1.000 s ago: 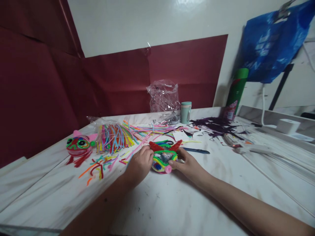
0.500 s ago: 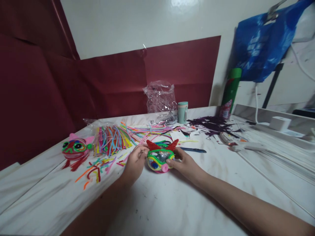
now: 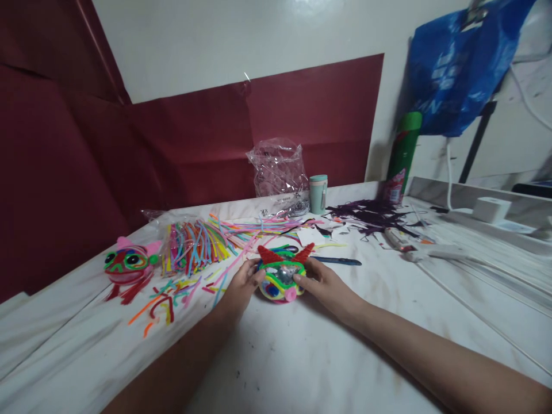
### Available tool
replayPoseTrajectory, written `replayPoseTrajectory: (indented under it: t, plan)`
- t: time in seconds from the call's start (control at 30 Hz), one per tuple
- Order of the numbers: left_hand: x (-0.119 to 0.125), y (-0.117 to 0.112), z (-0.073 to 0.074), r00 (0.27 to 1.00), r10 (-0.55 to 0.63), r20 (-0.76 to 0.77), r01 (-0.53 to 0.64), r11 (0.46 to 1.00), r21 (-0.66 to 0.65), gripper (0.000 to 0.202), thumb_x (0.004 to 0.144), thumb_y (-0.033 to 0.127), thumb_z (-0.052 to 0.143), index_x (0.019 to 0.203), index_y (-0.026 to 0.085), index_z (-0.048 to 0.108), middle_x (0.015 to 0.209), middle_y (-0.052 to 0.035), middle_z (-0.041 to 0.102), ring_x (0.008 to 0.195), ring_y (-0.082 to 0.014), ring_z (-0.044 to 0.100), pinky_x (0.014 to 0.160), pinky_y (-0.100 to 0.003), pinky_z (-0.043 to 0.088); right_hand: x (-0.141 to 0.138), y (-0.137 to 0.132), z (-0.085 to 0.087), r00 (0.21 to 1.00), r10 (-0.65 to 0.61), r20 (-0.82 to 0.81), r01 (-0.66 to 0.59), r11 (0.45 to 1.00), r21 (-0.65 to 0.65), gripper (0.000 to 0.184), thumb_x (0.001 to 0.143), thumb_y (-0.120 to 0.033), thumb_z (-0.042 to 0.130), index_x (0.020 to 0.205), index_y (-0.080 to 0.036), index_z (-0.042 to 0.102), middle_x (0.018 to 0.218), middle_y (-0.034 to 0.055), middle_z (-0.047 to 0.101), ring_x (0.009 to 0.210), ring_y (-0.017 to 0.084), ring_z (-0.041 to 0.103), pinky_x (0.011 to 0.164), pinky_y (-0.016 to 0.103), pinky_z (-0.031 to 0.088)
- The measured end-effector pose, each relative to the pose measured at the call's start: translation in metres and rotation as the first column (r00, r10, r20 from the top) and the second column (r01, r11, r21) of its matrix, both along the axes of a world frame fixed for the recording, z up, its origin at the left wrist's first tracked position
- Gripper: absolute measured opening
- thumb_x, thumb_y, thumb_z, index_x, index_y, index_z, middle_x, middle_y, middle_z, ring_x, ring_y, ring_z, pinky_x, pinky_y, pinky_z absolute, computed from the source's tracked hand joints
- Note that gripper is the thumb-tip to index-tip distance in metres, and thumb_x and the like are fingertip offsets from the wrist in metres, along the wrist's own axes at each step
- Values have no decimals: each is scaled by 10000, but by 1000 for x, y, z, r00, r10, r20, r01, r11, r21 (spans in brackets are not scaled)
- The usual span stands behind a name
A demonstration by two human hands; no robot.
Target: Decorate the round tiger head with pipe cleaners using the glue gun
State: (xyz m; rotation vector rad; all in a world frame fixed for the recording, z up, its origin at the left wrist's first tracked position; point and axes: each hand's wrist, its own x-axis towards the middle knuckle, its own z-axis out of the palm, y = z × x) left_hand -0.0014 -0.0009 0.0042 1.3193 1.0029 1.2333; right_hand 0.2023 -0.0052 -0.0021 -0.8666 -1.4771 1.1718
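A small craft figure [image 3: 281,275] made of coloured pipe cleaners, with red horns and a pink nose, rests on the white table [image 3: 302,356]. My left hand [image 3: 241,287] curls round its left side and my right hand [image 3: 321,283] grips its right side, fingers closed on it. A second finished figure [image 3: 128,264], red with green-ringed eyes and pink ears, lies at the far left. A bag of coloured pipe cleaners [image 3: 194,244] sits just behind my left hand, with cut scraps [image 3: 166,296] scattered in front of it.
A crumpled clear plastic bag [image 3: 278,175] and a teal cup [image 3: 318,194] stand at the back. A blue pen [image 3: 340,261], purple scraps [image 3: 371,214], a green can [image 3: 401,155] and a white cylinder [image 3: 487,208] lie to the right. Dark red paper covers the wall.
The view has shifted slightly left. Both hands stay on the figure; my left fingers have closed in against its side and the figure has turned a little.
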Motion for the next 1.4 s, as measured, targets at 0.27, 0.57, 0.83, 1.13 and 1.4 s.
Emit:
replayPoseTrajectory:
  t: [0.27, 0.57, 0.83, 1.13, 1.4]
  plan:
    - [-1, 7, -9, 994, -94, 64, 92, 995, 38, 696, 494, 242, 845, 1100, 204, 503, 1156, -103, 628, 1111, -275, 587, 888, -363, 484, 0, 1, -1, 997, 43, -59, -45, 998, -34, 449, 710, -490, 724, 1040, -206, 614, 1091, 95, 674, 1005, 273, 610, 927, 442, 465]
    - [-2, 8, -11, 989, -130, 72, 126, 990, 67, 650, 535, 236, 836, 1098, 200, 514, 1169, -104, 622, 1085, -268, 601, 890, -366, 484, 0, 1, 0, 999, 31, -12, -31, 999, -35, 490, 708, -516, 712, 1055, -188, 601, 1095, 107, 671, 998, 274, 609, 906, 422, 473]
    - [-1, 10, -13, 982, -124, 144, 118, 992, 47, 670, 530, 275, 854, 1100, 194, 511, 1171, -120, 629, 1091, -292, 596, 902, -386, 473, 2, 3, -3, 1000, 30, -2, -30, 999, -46, 490, 775, -557, 628, 1086, -180, 596, 1140, 106, 660, 1042, 275, 595, 901, 411, 473]
    - [3, 0, -1, 990, -53, 129, 55, 998, -9, 608, 582, 285, 803, 1109, 176, 520, 1220, -132, 612, 1116, -284, 584, 929, -383, 454, 5, 8, -7, 1000, -8, 5, 8, 992, -125, 446, 806, -571, 574, 1047, -198, 608, 1125, 90, 650, 1027, 267, 591, 822, 386, 499]
    - [3, 3, -4, 995, 81, 55, -80, 996, -34, 544, 609, 324, 776, 1077, 180, 537, 1157, -110, 631, 1063, -259, 598, 863, -344, 472, 2, 6, -4, 998, -27, -62, 16, 985, -172, 556, 728, -618, 623, 1070, -180, 617, 1154, 108, 608, 997, 261, 578, 747, 368, 548]
